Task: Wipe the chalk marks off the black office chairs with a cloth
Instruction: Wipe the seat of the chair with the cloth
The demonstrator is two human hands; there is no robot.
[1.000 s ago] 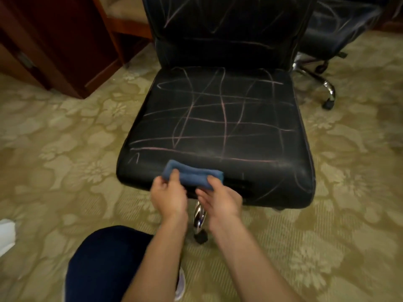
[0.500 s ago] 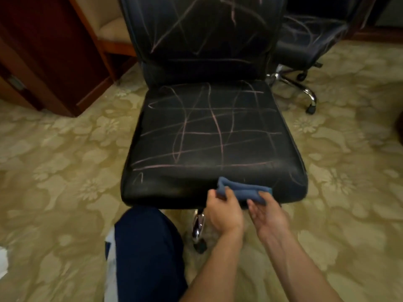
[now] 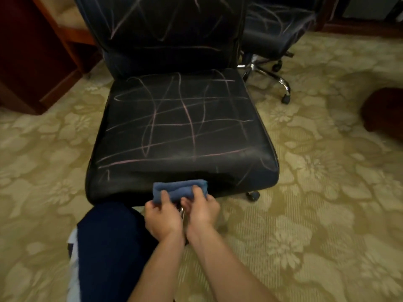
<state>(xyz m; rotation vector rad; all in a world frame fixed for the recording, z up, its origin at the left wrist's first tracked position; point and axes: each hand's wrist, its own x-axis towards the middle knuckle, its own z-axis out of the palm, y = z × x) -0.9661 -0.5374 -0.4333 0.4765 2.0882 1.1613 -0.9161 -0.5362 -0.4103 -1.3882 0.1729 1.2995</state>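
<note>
A black office chair (image 3: 181, 131) stands in front of me, its seat and backrest crossed with pale pink chalk lines. A folded blue cloth (image 3: 178, 189) lies against the seat's front edge. My left hand (image 3: 163, 216) grips the cloth's left end with thumb on top. My right hand (image 3: 201, 211) grips its right part, fingers curled over the fold. The two hands sit close together, just below the seat edge. A second black chair (image 3: 274, 29) with chalk marks stands behind to the right.
Patterned beige carpet (image 3: 316, 192) covers the floor all around. Dark wooden furniture (image 3: 32, 51) stands at the back left. A dark brown object (image 3: 383, 110) sits at the right edge. My knee in dark blue trousers (image 3: 109, 247) is below the seat's front left.
The cloth and both hands slid right along the seat's front edge, then came back toward its middle. My hands are now closer together on the cloth. The camera drew nearer.
</note>
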